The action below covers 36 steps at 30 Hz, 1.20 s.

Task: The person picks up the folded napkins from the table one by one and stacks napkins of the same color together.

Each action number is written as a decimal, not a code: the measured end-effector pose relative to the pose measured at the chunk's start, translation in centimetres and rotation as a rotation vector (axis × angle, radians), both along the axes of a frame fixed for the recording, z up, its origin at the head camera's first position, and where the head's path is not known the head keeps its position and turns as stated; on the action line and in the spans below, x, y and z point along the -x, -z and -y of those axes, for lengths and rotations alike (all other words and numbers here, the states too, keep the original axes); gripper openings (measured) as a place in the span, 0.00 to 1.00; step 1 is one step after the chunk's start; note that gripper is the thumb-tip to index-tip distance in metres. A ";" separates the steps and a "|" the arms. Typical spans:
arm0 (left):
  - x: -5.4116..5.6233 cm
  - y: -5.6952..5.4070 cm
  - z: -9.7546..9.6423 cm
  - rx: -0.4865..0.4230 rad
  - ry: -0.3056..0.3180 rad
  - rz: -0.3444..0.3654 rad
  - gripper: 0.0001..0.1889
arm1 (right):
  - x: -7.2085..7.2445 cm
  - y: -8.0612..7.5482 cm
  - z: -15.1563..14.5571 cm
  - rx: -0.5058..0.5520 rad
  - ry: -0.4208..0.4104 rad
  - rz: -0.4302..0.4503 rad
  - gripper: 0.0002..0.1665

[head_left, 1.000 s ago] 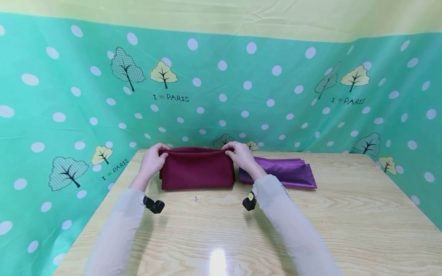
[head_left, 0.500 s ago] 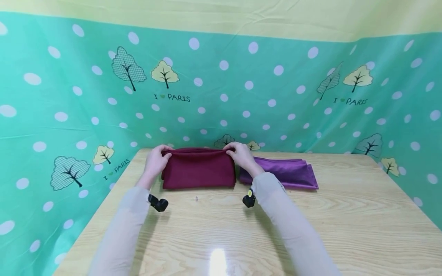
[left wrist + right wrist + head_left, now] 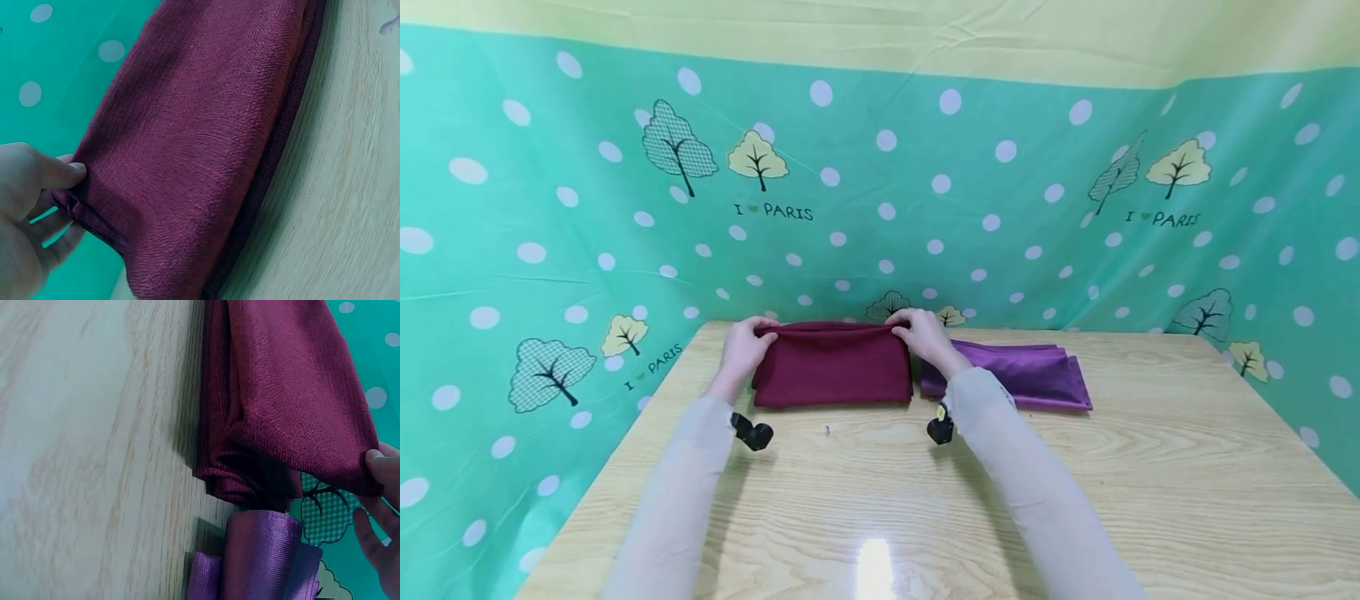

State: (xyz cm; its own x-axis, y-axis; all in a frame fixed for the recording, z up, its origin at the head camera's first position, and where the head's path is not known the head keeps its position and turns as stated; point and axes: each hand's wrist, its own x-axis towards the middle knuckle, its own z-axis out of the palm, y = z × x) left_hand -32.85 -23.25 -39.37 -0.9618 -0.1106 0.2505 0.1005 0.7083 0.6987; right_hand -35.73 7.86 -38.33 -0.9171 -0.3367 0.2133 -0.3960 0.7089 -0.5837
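Note:
A folded maroon cloth (image 3: 835, 371) lies near the back edge of the table, its far edge raised. My left hand (image 3: 745, 346) pinches its far left corner, and in the left wrist view the thumb (image 3: 76, 169) presses on top with fingers beneath. At the far right corner, my right hand (image 3: 922, 340) pinches the same cloth between thumb and fingers; the right wrist view shows that corner lifted off the layers below. Just right of it lies a folded purple cloth (image 3: 1022, 375) with a satin sheen, partly hidden by my right hand and wrist.
The light wood table (image 3: 1150, 483) carries both cloths. Behind it hangs a green dotted curtain (image 3: 880, 183) with printed trees, meeting the table's back edge. A small dark mark (image 3: 827, 431) shows on the wood in front of the maroon cloth.
The maroon cloth's near edge sits slightly farther back than before. My left forearm has shifted a little right and forward. Both hands keep their pinch; the purple cloth stays put.

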 end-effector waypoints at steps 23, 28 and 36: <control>1.1 1.5 -0.6 0.007 0.044 0.083 0.16 | 1.0 1.3 -0.4 0.036 -0.063 0.199 0.17; 1.1 1.7 -0.6 0.012 0.063 0.071 0.17 | 0.7 1.3 -0.5 0.041 -0.072 0.229 0.18; 0.9 1.7 -0.5 0.014 0.093 0.121 0.22 | 0.7 1.5 -0.7 0.009 -0.075 0.229 0.20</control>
State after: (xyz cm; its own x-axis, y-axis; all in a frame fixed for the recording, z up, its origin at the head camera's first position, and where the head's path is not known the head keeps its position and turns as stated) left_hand -33.79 -22.77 -41.08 -0.9910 -0.0165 0.1331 0.0822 0.7093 0.7000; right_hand -36.42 8.57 -39.88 -0.9144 -0.4049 0.0058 -0.3040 0.6768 -0.6705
